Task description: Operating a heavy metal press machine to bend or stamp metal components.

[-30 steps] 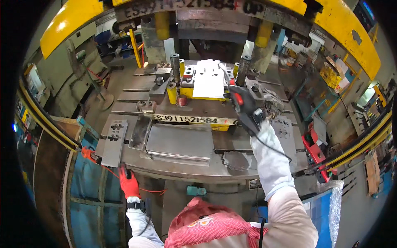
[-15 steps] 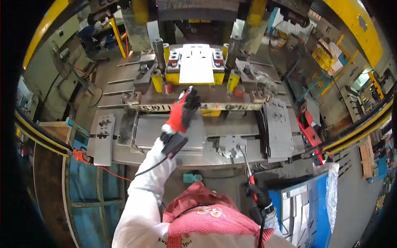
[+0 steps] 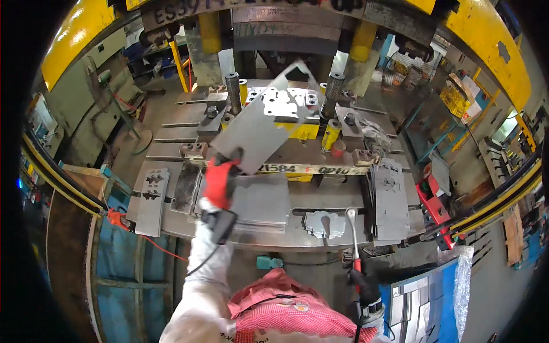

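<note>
My left hand [image 3: 222, 180], in a red and black glove, grips the near end of a flat grey metal sheet [image 3: 254, 134]. The sheet is raised and tilted over the front of the press die [image 3: 286, 106], and its far end has cut-out edges. In my black-gloved right hand [image 3: 366, 287], at the lower right, is a red-handled steel tool with a rounded head [image 3: 353, 228]; its exact kind I cannot make out. The tool's head is beside a small stack of cut metal pieces [image 3: 323, 224] at the table's front edge.
A stack of flat sheets [image 3: 260, 206] lies near my left forearm. Cut sheets are piled at the right [image 3: 390, 200] and at the left [image 3: 151, 197]. Dark guide posts [image 3: 233, 94] and yellow blocks [image 3: 330, 135] flank the die. A blue bin with metal parts [image 3: 423, 297] stands lower right.
My left hand has taken hold of the sheet and lifted it off the die, turning it leftward. The tool in my right hand has swung more upright and slightly right.
</note>
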The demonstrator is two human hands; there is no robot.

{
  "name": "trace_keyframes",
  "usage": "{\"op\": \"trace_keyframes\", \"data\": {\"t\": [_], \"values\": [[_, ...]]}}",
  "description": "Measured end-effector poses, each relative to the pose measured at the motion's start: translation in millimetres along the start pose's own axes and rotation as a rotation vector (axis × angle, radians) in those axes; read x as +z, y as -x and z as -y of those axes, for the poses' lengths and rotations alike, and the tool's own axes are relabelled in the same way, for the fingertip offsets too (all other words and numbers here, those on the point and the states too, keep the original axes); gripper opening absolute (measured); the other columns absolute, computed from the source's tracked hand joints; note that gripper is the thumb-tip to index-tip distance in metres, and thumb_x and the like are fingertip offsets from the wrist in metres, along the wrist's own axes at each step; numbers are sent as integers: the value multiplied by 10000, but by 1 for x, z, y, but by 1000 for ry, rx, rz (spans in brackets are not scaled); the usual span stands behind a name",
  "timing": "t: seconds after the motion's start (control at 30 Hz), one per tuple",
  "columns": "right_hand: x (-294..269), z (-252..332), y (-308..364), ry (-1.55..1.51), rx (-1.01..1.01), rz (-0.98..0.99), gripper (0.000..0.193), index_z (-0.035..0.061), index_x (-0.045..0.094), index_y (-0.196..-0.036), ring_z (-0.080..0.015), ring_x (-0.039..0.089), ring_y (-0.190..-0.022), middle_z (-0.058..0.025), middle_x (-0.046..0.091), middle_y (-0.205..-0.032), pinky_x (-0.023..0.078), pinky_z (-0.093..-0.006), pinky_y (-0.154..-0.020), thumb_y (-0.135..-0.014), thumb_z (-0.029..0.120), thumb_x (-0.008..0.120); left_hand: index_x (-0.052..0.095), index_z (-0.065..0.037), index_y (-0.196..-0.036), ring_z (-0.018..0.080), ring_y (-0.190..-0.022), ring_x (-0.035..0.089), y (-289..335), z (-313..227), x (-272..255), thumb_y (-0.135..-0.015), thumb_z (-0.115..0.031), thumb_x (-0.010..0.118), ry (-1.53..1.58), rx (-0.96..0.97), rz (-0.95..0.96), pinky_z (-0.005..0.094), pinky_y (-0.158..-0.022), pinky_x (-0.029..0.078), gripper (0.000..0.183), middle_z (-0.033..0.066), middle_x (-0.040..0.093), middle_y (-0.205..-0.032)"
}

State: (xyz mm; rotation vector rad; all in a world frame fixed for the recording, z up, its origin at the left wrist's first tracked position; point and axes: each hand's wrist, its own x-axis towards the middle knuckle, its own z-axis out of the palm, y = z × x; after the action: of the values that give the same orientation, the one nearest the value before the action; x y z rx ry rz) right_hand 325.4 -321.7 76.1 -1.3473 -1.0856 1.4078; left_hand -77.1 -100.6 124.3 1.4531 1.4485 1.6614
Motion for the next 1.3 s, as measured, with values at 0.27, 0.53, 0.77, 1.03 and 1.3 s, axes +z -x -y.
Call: {"op": "trace_keyframes", "data": {"t": [0.27, 0.53, 0.77, 1.03, 1.3], "values": [[21, 95, -28, 379, -173, 445, 718, 23, 306, -1334, -163, 527, -924, -108, 546, -1077, 410, -287, -834, -683, 75, 603, 611, -12, -990, 65, -746, 531, -33, -91, -73, -741, -126, 645, -348, -101, 900, 249, -689, 440, 276, -3, 623, -843], [45, 60, -48, 238, -79, 753, 744, 10, 257, -1355, -195, 519, -992, -109, 477, -1184, 412, -302, -850, -744, 193, 641, 604, -11, -964, 115, -785, 551, -55, -92, -22, -733, -181, 629, -370, -60, 1193, 261, -729, 442, 287, 59, 630, -881], [67, 79, -44, -385, 55, 416, 702, -10, 320, -1287, -142, 509, -591, -59, 507, -817, 402, -240, -468, -685, 201, 613, 538, -54, -1127, 226, -795, 606, -87, -46, 16, -814, -502, 444, 677, -550, 958, 365, -730, 492, 554, 77, 622, -995], [91, 134, -189, -159, -193, 324, 546, 19, 396, -1248, -57, 478, -608, 8, 498, -797, 392, -193, -520, -804, 292, 557, 431, -56, -1254, 293, -1036, 537, 9, -22, 54, -830, -621, 339, 1238, -744, 410, 432, -908, 418, 712, 117, 521, -1198], [102, 143, -240, -348, 48, 398, 459, 118, 404, -1238, -84, 510, -553, 18, 444, -705, 396, -209, -410, -829, 265, 550, 454, -90, -1213, 237, -770, 629, 43, -30, 78, -839, -613, 356, 958, -611, 491, 362, -722, 514, 651, 142, 602, -1027]]}}
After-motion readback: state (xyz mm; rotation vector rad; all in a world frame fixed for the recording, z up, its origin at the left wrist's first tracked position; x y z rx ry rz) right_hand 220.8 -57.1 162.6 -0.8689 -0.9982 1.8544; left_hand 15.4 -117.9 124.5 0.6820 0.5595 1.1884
